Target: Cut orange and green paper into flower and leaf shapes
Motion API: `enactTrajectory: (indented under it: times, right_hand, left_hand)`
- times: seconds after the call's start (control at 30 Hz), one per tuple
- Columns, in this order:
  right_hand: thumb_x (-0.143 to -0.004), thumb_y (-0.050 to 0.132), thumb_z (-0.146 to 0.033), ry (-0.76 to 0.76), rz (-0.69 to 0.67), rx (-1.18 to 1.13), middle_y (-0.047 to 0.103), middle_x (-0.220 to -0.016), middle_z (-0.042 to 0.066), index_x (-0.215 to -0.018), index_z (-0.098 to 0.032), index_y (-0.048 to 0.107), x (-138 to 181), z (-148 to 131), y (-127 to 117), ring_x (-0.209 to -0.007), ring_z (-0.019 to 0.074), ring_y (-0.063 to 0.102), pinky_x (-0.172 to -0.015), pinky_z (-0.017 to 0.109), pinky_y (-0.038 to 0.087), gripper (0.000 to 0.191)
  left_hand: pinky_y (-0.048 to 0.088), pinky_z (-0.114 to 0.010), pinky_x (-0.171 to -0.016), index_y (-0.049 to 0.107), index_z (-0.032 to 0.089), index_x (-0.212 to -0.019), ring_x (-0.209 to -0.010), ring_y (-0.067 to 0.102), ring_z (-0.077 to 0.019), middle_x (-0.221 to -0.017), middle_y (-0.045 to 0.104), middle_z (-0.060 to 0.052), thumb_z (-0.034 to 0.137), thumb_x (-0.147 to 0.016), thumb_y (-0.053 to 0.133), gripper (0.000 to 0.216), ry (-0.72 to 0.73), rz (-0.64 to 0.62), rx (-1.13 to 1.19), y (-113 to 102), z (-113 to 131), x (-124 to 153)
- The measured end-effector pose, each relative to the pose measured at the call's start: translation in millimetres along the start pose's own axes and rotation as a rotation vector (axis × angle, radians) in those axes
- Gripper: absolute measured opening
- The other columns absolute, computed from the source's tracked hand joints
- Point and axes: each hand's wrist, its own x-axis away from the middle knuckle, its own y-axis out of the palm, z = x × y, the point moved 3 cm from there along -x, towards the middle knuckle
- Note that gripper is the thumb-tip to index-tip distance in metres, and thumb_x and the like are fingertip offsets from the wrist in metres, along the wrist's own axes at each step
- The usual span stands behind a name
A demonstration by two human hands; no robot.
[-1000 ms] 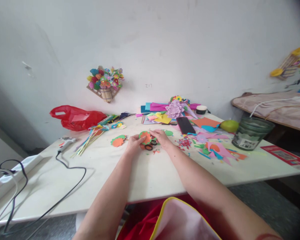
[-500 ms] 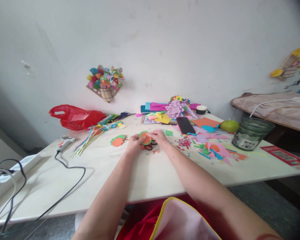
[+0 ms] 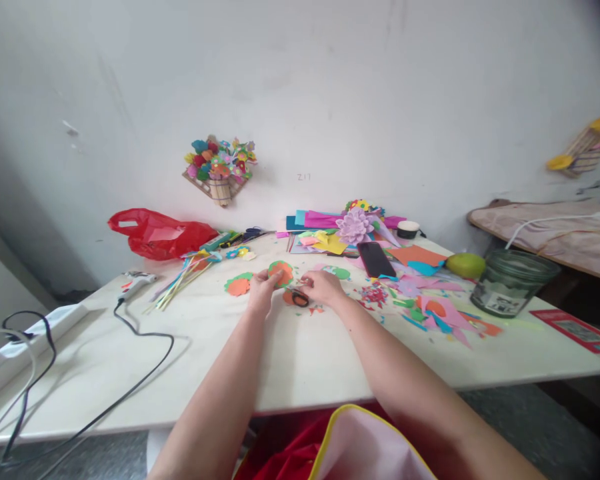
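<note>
1. The flower-shaped piece (image 3: 283, 272) is a thin, flat orange shape with green showing along its upper and right edge. Its outline is roughly round and wavy, its colours plain and matt. It is in the left hand (image 3: 261, 293), beyond and slightly left of the scissors (image 3: 301, 297), with the face turned up to view.
2. The left hand's fingers pinch this piece at its left edge, thumb on the near side.
3. The right hand (image 3: 325, 287) is just right of the scissors, its fingers bent and drawn together by the black handles; whether they grip them, I cannot tell.
4. Left of the scissors, past the left hand, orange and green cut-outs (image 3: 239, 286) overlap on the pale surface (image 3: 215, 360), their edges scalloped like the held piece.
5. Right of the scissors and a little beyond, a green cut-out (image 3: 339, 273) lies flat; farther right are a heap of small red bits (image 3: 373, 294) and a dark phone (image 3: 377, 259).
6. Well right of the scissors are mixed coloured scraps (image 3: 443, 310) and a green glass jar (image 3: 513, 283).
7. Well left of the scissors is a white glue gun (image 3: 137, 285), its black cord trailing nearer the viewer.
</note>
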Motion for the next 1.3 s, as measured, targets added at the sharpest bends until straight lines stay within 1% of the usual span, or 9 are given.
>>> enactTrajectory:
  times: [0.13,0.4,0.57,0.67,0.77,0.9,0.97,1.13,1.3]
  right_hand:
    - [-0.083,0.074,-0.034,-0.096,-0.186,0.311,0.078,-0.115,0.012,-0.104,-0.024,0.082,8,-14,2,-0.107,0.0298,0.071,-0.08,0.032,0.049,0.025]
    - [-0.091,0.063,-0.019,-0.087,-0.24,0.474,0.078,-0.116,0.017,-0.121,-0.019,0.076,16,-33,2,-0.114,0.0299,0.072,-0.086,0.033,0.049,0.032]
    - [-0.09,0.064,-0.016,0.092,-0.201,0.422,0.079,-0.115,0.015,-0.126,-0.019,0.072,14,-23,-5,-0.113,0.0284,0.073,-0.085,0.032,0.05,0.037]
    - [-0.095,0.061,-0.027,0.178,-0.111,0.293,0.079,-0.116,0.012,-0.116,-0.023,0.077,7,-10,-3,-0.111,0.028,0.073,-0.083,0.032,0.052,0.026]
    - [-0.089,0.068,-0.027,0.21,-0.015,0.018,0.081,-0.107,0.008,-0.108,-0.025,0.079,1,-1,3,-0.104,0.0266,0.074,-0.078,0.03,0.053,0.021]
    - [-0.083,0.072,-0.017,0.28,-0.062,-0.615,0.075,-0.076,0.002,-0.106,-0.019,0.074,-2,3,15,-0.059,0.0163,0.067,-0.054,0.024,0.049,0.023]
    - [-0.082,0.073,-0.017,0.281,-0.066,-0.806,0.068,-0.067,-0.002,-0.105,-0.018,0.071,-1,1,15,-0.048,0.0108,0.058,-0.049,0.021,0.045,0.023]
    - [-0.084,0.076,-0.036,0.244,-0.125,-0.941,0.06,-0.062,-0.005,-0.09,-0.019,0.065,4,-3,14,-0.046,0.0068,0.051,-0.04,0.016,0.032,0.021]
    - [-0.087,0.071,-0.045,0.194,-0.205,-0.944,0.063,-0.068,-0.003,-0.088,-0.02,0.061,7,-3,24,-0.05,0.0083,0.057,-0.041,0.017,0.034,0.027]
  left_hand:
    - [0.059,-0.034,-0.067,0.068,0.017,-0.066,-0.067,0.071,-0.0223,-0.065,0.072,-0.005,0.046,-0.047,0.093,0.043,-0.005,0.061,0.038,-3,-1,-3]
    - [0.061,-0.038,-0.071,0.068,0.016,-0.072,-0.068,0.071,-0.0229,-0.066,0.07,-0.005,0.05,-0.049,0.092,0.048,-0.006,0.062,0.042,-7,-2,-6]
    - [0.06,-0.035,-0.066,0.067,0.015,-0.069,-0.064,0.069,-0.0205,-0.064,0.069,-0.004,0.046,-0.045,0.093,0.047,-0.022,0.114,0.096,-8,0,-7]
    - [0.058,-0.033,-0.065,0.065,0.016,-0.064,-0.061,0.066,-0.0178,-0.06,0.066,-0.002,0.043,-0.04,0.095,0.047,-0.028,0.157,0.16,-9,-1,-8]
    - [0.058,-0.033,-0.066,0.065,0.016,-0.062,-0.059,0.064,-0.0165,-0.059,0.065,-0.001,0.04,-0.04,0.095,0.044,-0.03,0.176,0.205,-11,-4,-9]
    - [0.058,-0.034,-0.068,0.066,0.016,-0.064,-0.062,0.066,-0.0173,-0.063,0.067,-0.001,0.035,-0.044,0.093,0.039,-0.029,0.156,0.242,-11,-8,-8]
    - [0.058,-0.033,-0.068,0.064,0.017,-0.063,-0.063,0.066,-0.0171,-0.064,0.067,-0.001,0.034,-0.045,0.093,0.038,-0.03,0.139,0.26,-10,-8,-7]
    - [0.057,-0.032,-0.068,0.06,0.018,-0.06,-0.06,0.063,-0.0143,-0.059,0.062,0.002,0.032,-0.046,0.093,0.038,-0.042,0.108,0.261,-8,-9,-6]
    - [0.056,-0.03,-0.067,0.063,0.017,-0.062,-0.06,0.063,-0.0133,-0.062,0.066,0.001,0.032,-0.049,0.092,0.035,-0.044,0.083,0.263,-4,-9,-6]
